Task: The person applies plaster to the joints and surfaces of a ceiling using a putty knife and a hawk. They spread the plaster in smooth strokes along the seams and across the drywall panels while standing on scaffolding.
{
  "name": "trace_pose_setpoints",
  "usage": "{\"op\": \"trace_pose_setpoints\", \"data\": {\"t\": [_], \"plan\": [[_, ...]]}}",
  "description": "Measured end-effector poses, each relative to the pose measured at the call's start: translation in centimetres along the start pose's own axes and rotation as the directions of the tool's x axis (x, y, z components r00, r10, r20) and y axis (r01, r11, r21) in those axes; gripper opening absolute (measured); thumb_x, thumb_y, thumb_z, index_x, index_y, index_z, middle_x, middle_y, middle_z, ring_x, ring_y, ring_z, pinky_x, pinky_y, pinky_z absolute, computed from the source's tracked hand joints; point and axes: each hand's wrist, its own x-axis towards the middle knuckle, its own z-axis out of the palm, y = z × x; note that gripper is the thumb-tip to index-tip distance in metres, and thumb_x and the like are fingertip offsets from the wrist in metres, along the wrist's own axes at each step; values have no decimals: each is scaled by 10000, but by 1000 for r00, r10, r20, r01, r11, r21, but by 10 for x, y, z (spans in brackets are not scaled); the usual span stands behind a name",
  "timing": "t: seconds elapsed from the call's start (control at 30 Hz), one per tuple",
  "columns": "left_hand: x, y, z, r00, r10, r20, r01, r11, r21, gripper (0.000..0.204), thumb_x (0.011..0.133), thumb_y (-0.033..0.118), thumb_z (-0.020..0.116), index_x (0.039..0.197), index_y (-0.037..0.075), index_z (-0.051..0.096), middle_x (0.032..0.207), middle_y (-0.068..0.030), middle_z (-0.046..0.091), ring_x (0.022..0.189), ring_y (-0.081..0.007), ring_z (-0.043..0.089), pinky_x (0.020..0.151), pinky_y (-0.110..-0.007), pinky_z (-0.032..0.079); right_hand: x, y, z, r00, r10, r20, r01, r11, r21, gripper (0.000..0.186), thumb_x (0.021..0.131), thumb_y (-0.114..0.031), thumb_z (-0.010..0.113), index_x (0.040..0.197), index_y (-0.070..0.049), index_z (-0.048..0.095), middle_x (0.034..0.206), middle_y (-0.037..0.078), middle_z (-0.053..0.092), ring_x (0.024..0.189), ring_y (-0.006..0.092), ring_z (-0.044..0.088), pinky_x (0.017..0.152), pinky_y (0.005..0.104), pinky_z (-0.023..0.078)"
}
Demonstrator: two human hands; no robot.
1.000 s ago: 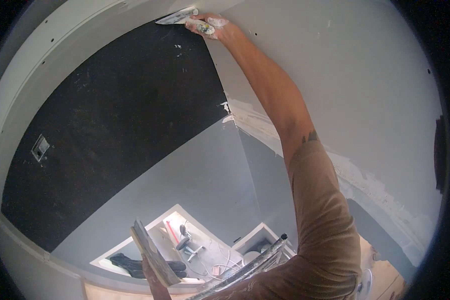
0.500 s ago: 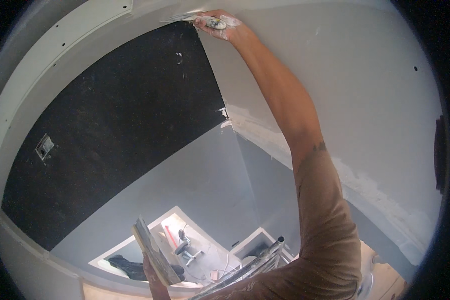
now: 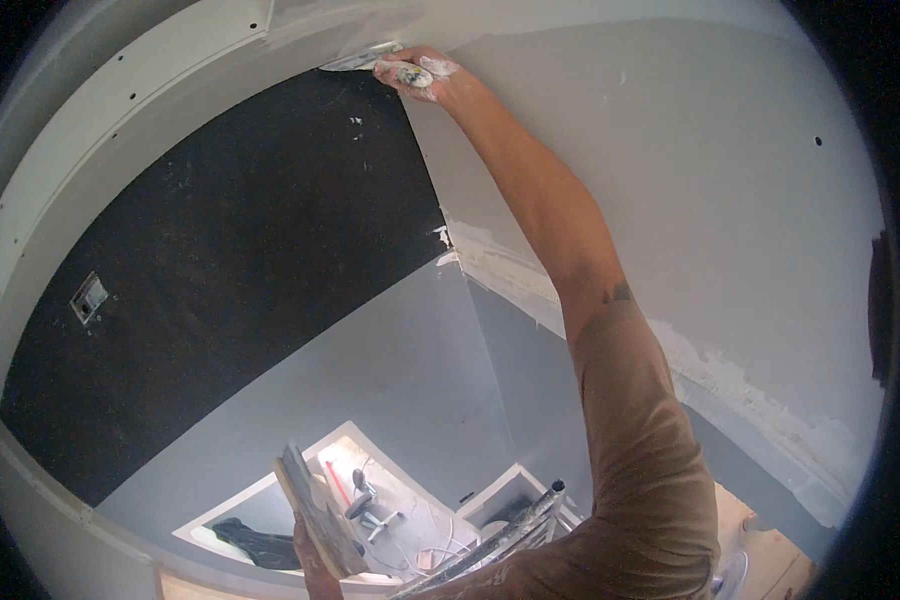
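My right hand [image 3: 432,72] is raised at the top, fingers closed round the pale, smeared handle of a putty knife [image 3: 355,62]. White compound coats the back of that hand. The knife's blade lies against the white surface just above the upper right corner of a black wall panel [image 3: 240,250]. Low in the picture, my left hand [image 3: 315,570] grips a long, flat, plaster-smeared board [image 3: 318,510] from its left side, tilted up. Part of the left hand is out of the picture.
A grey wall [image 3: 670,180] with a rough white joint strip [image 3: 730,370] runs down the right. An electrical box [image 3: 88,298] is set in the black panel. Below lie a metal ladder [image 3: 500,535], a white-framed opening [image 3: 345,440], cables and a dark garment [image 3: 255,543].
My right hand and the putty knife have shifted slightly left along the top of the black panel. The view has tilted a little. My left hand still holds the board, moved slightly right.
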Motion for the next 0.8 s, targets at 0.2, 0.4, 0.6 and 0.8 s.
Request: {"op": "trace_pose_setpoints", "data": {"t": [0.2,0.4,0.6,0.8], "plan": [[-8,4,4,1000,-21,12,22,999,-27,586,995,540,421,1359,84,477,1069,-122,637,884,-240,673,716,-393,585,12,-7,-1,995,2,103,-9,998,65,379,959,24,511,1261,144,316,1016,221,475,884,265,598,599,267,600],[4,-8,-13,999,-18,31,20,998,-53,590,989,539,457,1356,78,486,1076,-125,639,873,-243,672,711,-389,582,3,-21,0,994,40,102,-62,974,218,327,967,14,502,1220,146,343,1009,226,477,857,249,588,608,262,602],[7,-13,-21,999,49,11,-49,998,-30,532,1000,502,475,1307,69,510,1015,-112,625,845,-225,648,710,-357,558,-30,-47,11,982,104,158,-141,959,244,353,978,9,476,1256,163,324,1018,226,474,839,222,571,608,255,589],[6,-9,-4,999,41,-31,-42,999,-25,497,1000,512,475,1235,79,542,923,-82,612,767,-202,627,657,-330,539,-47,-89,20,957,205,204,-262,911,317,466,971,-50,483,1315,205,298,982,219,520,766,222,585,615,273,585]]}}
